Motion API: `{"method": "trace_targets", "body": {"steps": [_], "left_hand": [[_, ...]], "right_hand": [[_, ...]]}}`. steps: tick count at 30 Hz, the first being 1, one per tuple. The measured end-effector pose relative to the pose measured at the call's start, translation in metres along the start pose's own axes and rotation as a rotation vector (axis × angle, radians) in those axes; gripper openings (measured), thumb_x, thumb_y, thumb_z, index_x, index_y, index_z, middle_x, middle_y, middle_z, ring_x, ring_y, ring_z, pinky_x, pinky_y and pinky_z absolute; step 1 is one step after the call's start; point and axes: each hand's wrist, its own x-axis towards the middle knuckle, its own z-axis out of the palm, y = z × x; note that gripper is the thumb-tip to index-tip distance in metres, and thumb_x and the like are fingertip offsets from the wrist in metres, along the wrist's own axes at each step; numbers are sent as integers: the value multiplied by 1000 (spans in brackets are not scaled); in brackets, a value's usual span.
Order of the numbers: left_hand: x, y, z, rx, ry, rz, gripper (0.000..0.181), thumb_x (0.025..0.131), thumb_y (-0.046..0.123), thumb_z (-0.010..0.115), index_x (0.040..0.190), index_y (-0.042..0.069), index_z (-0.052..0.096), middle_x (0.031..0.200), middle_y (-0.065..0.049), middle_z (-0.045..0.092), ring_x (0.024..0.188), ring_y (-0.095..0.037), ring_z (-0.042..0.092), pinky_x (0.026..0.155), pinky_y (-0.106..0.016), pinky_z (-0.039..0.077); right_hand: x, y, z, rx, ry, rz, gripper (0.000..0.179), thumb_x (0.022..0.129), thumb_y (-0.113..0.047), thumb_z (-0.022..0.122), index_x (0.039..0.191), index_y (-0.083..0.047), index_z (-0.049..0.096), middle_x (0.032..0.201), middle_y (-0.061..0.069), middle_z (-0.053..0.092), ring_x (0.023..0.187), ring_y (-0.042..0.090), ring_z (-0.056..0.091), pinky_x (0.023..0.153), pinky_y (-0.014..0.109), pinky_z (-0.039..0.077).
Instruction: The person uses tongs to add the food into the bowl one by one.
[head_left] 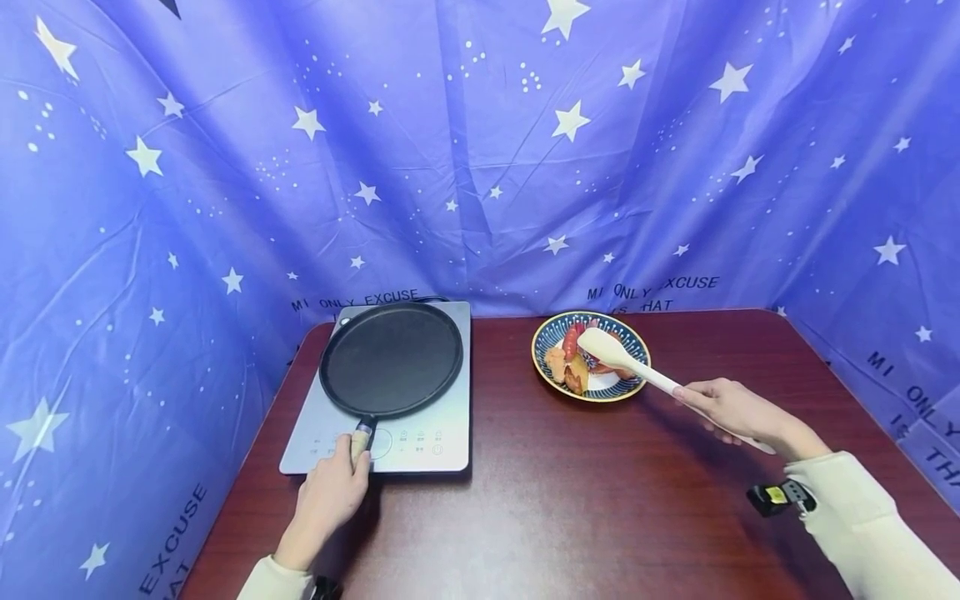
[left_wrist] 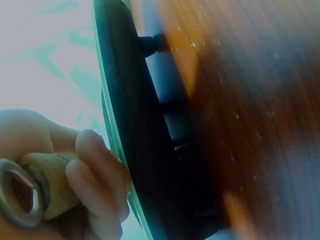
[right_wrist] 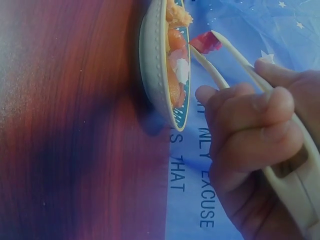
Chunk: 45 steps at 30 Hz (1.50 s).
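Note:
My left hand (head_left: 330, 493) grips the handle (left_wrist: 52, 182) of a flat black frying pan (head_left: 392, 358), its fingers curled round it; a metal ring at the handle's end shows in the left wrist view. The pan sits on a silver induction cooktop (head_left: 300, 446). Over on the right, my right hand (head_left: 738, 414) holds cream-coloured tongs (head_left: 660, 382). Between their tips, a red piece of food (right_wrist: 206, 43) is pinched just beyond the rim of a blue-patterned plate (head_left: 537, 367). Sausage-like and orange-brown food pieces (head_left: 573, 379) lie on that plate.
A dark red-brown wooden table (head_left: 540, 500) carries the cooktop on the left and the plate at the back right. Behind and at both sides hangs a blue curtain (head_left: 480, 167) with stars. Touch controls (head_left: 420, 442) line the cooktop's front.

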Motion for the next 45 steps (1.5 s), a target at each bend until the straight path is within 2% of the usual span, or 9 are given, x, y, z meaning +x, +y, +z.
{"method": "trace_targets", "body": {"steps": [10, 15, 22, 36, 45], "left_hand": [[1, 1, 1, 5, 2, 8, 32, 93, 26, 50, 112, 0, 47, 67, -15, 54, 61, -34, 57, 50, -47, 40], [1, 1, 1, 1, 2, 6, 31, 93, 26, 50, 112, 1, 47, 67, -15, 55, 60, -34, 57, 49, -47, 40], [0, 2, 0, -1, -1, 1, 31, 93, 26, 50, 111, 1, 47, 67, -16, 55, 60, -34, 57, 49, -47, 40], [-1, 3, -2, -9, -16, -6, 29, 94, 26, 50, 109, 2, 47, 66, -13, 54, 60, -32, 56, 49, -45, 39], [-1, 4, -3, -7, -16, -8, 31, 94, 26, 50, 111, 1, 47, 66, -14, 54, 60, -32, 56, 49, -46, 40]], "right_hand": [[0, 7, 1, 69, -16, 49, 42, 99, -36, 47, 96, 4, 58, 59, 5, 48, 40, 13, 45, 35, 30, 39], [0, 8, 2, 109, -33, 44, 43, 99, -36, 46, 96, 5, 58, 60, 5, 48, 40, 12, 45, 34, 29, 38], [0, 6, 1, 166, -56, 47, 46, 99, -38, 45, 102, 5, 59, 60, 5, 49, 39, 11, 44, 34, 28, 38], [2, 3, 5, 198, -85, 4, 46, 101, -36, 42, 104, 8, 58, 61, 5, 48, 39, 11, 44, 33, 27, 37], [5, -6, 6, 205, -85, -13, 43, 100, -35, 44, 103, 5, 57, 61, 6, 48, 40, 12, 45, 33, 28, 38]]}}
